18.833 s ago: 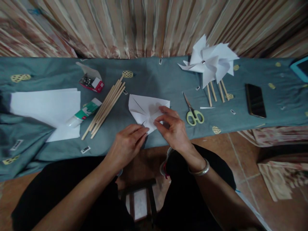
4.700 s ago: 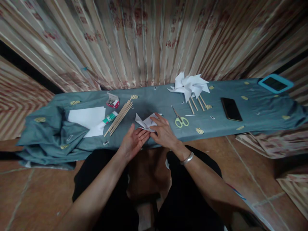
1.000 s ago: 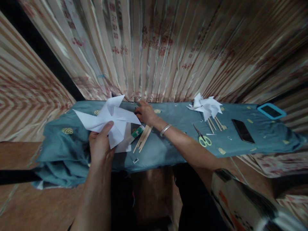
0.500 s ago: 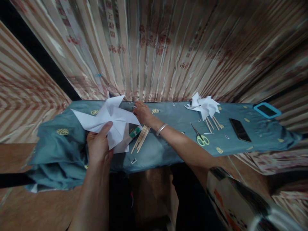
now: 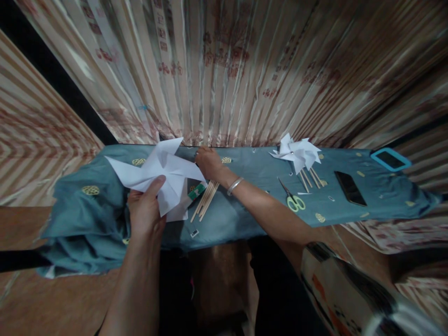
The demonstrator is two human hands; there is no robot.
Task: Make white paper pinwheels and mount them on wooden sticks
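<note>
A white paper pinwheel (image 5: 170, 168) with folded blades is pinched in my left hand (image 5: 147, 203), the thumb pressing near its centre. My right hand (image 5: 209, 164) is lowered at the far edge of the cloth-covered table (image 5: 241, 214), its fingers curled downward; what they hold, if anything, is hidden. Just below that hand lies a bundle of thin wooden sticks (image 5: 206, 201). A green and white glue stick (image 5: 196, 191) rests beside the sticks, partly over white paper (image 5: 180, 212) that the pinwheel mostly covers.
Right of my arm lie scissors (image 5: 296, 202) with light green handles. Behind them are several white pinwheels (image 5: 299, 153) on sticks. A dark phone (image 5: 350, 188) and a blue-framed device (image 5: 391, 159) lie farther right. A pleated curtain (image 5: 224, 84) hangs along the table's far edge.
Hardly anything differs. My right hand has shifted very slightly at the table's far edge, and the pinwheel stays in my left hand.
</note>
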